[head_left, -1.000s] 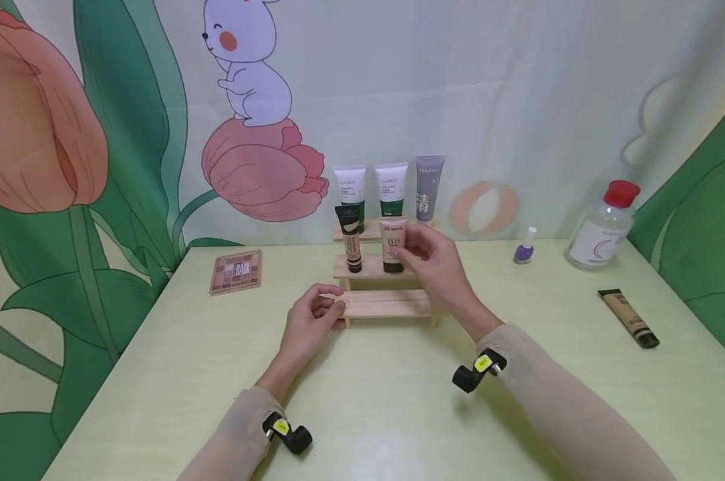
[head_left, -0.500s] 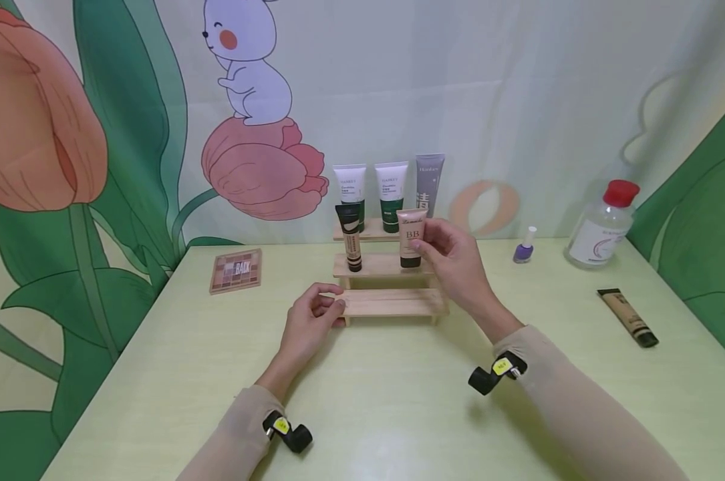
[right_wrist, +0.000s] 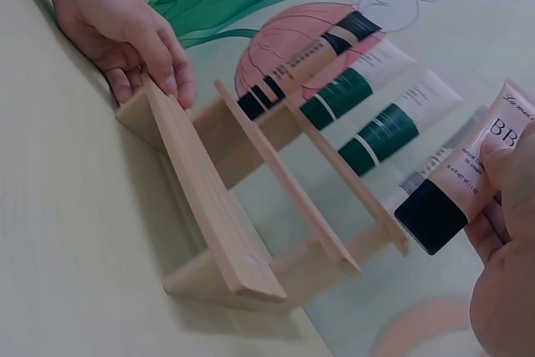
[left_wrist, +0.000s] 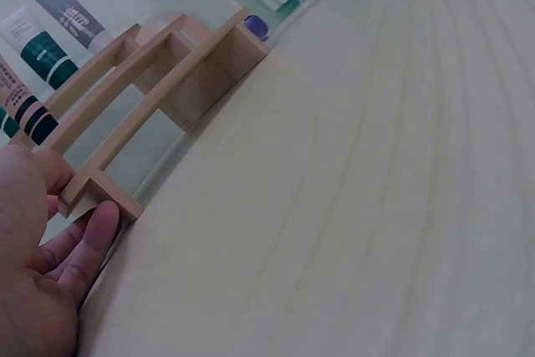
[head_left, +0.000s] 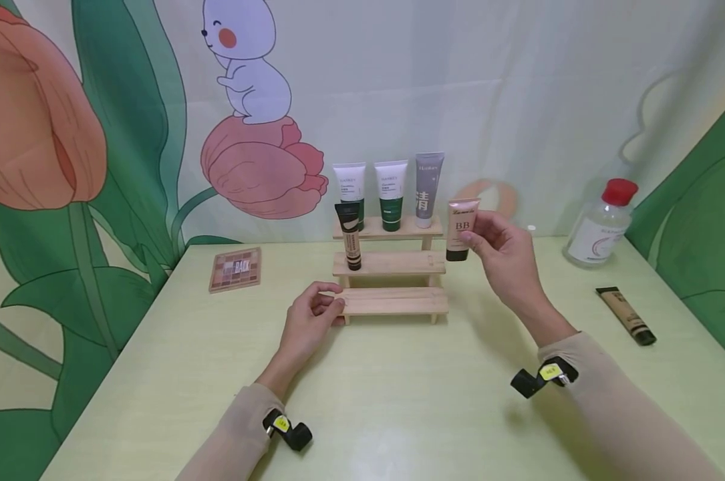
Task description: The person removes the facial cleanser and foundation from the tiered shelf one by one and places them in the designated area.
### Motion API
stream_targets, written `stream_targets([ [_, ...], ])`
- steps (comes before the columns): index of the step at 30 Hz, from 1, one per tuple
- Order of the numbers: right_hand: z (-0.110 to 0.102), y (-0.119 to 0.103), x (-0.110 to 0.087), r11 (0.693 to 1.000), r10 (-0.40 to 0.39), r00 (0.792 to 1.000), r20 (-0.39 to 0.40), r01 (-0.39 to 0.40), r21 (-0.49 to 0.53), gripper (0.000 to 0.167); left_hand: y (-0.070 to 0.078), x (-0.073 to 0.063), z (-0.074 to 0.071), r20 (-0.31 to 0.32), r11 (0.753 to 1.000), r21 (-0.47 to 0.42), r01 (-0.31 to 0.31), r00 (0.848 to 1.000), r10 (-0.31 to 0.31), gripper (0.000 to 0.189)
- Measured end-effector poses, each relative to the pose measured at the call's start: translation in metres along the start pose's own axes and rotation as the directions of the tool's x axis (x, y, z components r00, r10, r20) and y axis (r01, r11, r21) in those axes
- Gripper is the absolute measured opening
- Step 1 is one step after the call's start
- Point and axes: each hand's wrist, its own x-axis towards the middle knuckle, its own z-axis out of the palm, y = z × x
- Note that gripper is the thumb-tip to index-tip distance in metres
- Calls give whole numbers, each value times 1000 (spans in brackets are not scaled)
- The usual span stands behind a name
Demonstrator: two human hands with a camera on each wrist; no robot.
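Note:
My right hand [head_left: 509,257] pinches a pink BB cream tube [head_left: 461,230] with a black cap, held upright in the air just right of the wooden tiered stand [head_left: 392,302]. In the right wrist view the tube's black cap [right_wrist: 430,216] points down toward the stand. With thumb and fingers, my left hand [head_left: 309,321] grips the left end of the stand's lowest step. A tan tube with black ends [head_left: 351,237] stands on the left of the middle step. On the top step are two white-and-green tubes [head_left: 390,195] and a grey tube [head_left: 427,190].
An eyeshadow palette [head_left: 235,270] lies at the left. On the right are a clear bottle with a red cap [head_left: 601,224] and a tan-and-black tube [head_left: 627,316] lying flat. My right hand mostly hides a purple nail polish bottle [left_wrist: 256,26]. A printed curtain hangs behind the table.
My right hand has lifted the BB cream tube off the middle step and carried it right, past the stand's edge. My left hand has stayed on the lowest step.

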Motion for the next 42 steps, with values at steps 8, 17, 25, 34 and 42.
stream_targets([
  [8,-40,0,-4,996,24,995,-97,-32,-79,35,0,1,1,-4,1000,3,6,1000,-6,22],
  [17,-82,3,-7,986,75,982,-171,-99,-136,42,1,-1,0,0,1000,9,24,1000,-24,23],
  [25,-112,10,-20,973,104,968,-229,-147,-180,46,1,0,0,-4,999,10,32,999,-32,23],
  [34,-133,23,-39,966,160,952,-262,-206,-159,46,0,-1,0,1,1000,-7,21,1000,-21,22],
  [42,-146,40,-59,944,225,940,-256,-275,-181,46,0,0,1,-1,1000,-16,15,1000,-15,22],
])
